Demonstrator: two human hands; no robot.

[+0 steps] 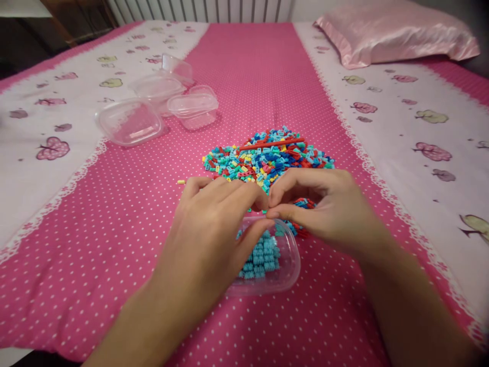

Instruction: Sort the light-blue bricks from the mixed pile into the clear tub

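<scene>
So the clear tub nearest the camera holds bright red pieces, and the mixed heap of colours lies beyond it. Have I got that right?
Not quite: the pieces visible in that tub are light blue, not red, as the head view shows. The mixed heap does lie beyond it.
</scene>
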